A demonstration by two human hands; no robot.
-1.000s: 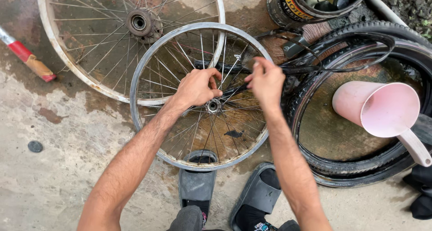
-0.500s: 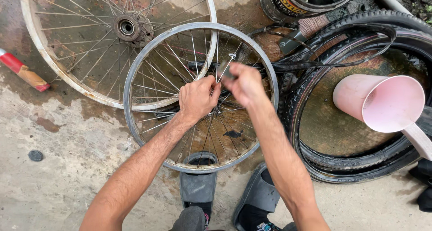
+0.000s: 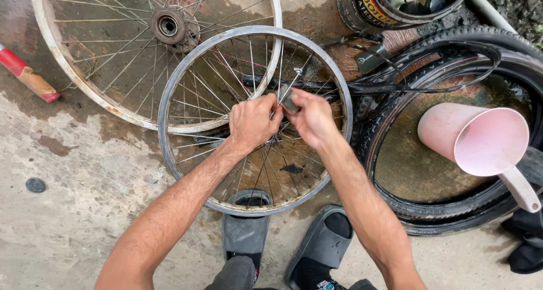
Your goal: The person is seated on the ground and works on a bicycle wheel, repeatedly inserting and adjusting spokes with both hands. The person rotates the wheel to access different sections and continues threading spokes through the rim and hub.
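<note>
A bare bicycle wheel rim [image 3: 169, 86] with thin metal spokes stands upright in front of me, its lower edge by my sandals. My left hand [image 3: 253, 122] is closed around spokes near the wheel's middle. My right hand [image 3: 311, 117] pinches a small dark tool [image 3: 288, 100] against a spoke just right of the left hand. The two hands touch each other. The hub is hidden behind my hands.
A second, larger spoked wheel [image 3: 56, 52] with a rusty hub [image 3: 168, 26] lies flat behind. Black tyres [image 3: 498, 47] lie at the right with a pink plastic scoop [image 3: 481, 140] on them. A tin [image 3: 367, 7] of tools stands at top. A red-handled tool [image 3: 25, 75] lies left. Grey sandals [image 3: 243, 233] sit below.
The view has shifted, so the wheels sit further right in frame. My right hand has come in from the wheel's right side to meet the left hand at the middle spokes.
</note>
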